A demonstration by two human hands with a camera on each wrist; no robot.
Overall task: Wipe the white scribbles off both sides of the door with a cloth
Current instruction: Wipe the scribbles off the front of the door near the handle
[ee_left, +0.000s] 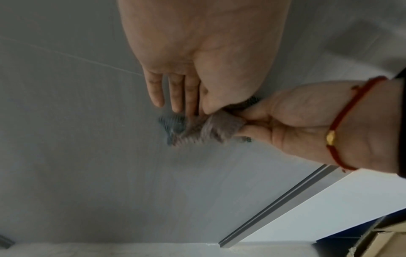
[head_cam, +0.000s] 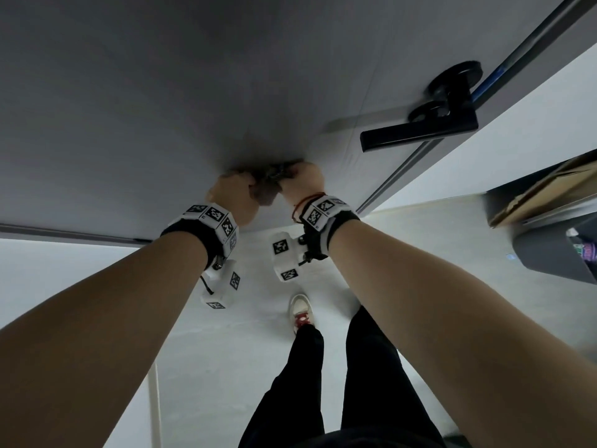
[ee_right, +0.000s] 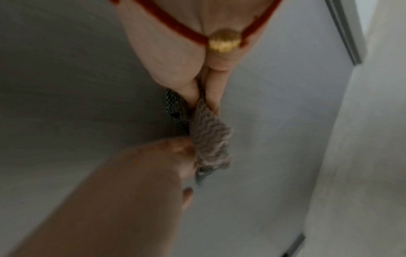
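Both hands hold the cloth (ee_left: 211, 128) against the grey door (head_cam: 161, 108), below and left of the black handle (head_cam: 420, 130)

Right hand (ee_left: 292, 125) pinches one end of the cloth; left hand (ee_left: 197, 57) pinches the other end, remaining fingers (ee_left: 175, 93) straight. No white scribbles are discernible on this face near the handle, though blur limits certainty. Judged progress: this side nearly clean; state of the far side cannot be determined

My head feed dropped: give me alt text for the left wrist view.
Both hands hold a grey cloth at a grey door: the right hand pinches it, and the left hand holds it between thumb and outstretched fingers.
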